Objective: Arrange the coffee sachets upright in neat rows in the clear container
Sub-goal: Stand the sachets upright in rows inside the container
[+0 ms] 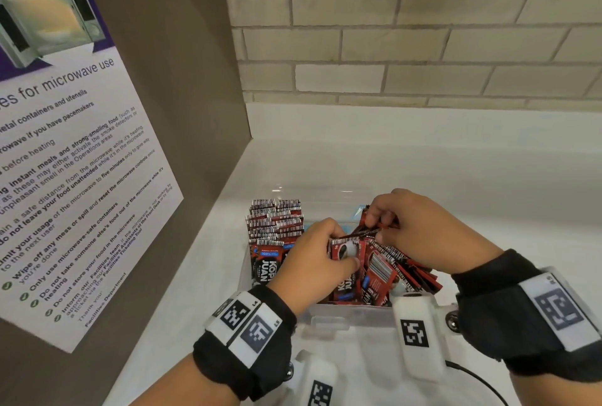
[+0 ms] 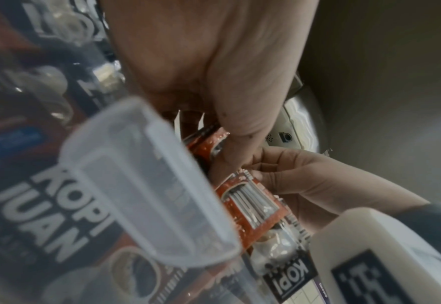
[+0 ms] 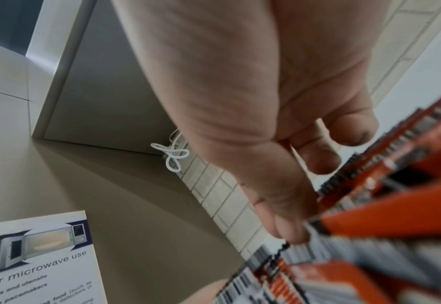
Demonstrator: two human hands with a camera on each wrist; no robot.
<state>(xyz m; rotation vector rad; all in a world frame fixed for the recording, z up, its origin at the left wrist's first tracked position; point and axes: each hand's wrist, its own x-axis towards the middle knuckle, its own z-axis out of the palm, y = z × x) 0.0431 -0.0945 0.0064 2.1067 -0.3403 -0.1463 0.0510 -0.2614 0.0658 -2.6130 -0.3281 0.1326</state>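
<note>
Head view shows the clear container (image 1: pixel 351 312) on the white counter (image 1: pixel 423 158), a neat upright row (image 1: pixel 275 221) standing at its left while the coffee sachets (image 1: pixel 391 267) on the right lean in a jumble. The left hand (image 1: pixel 312 259) clamps a sachet between thumb and fingers, and the right hand (image 1: pixel 420 229) pinches others by their top edges — mid-sort, I judge. Next comes standing that bunch upright and pressing it against the finished row.

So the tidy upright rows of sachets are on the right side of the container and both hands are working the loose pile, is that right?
Not quite: the head view shows the upright rows on the left side of the container. The rest holds: the left hand and right hand are both on the loose pile.
</note>
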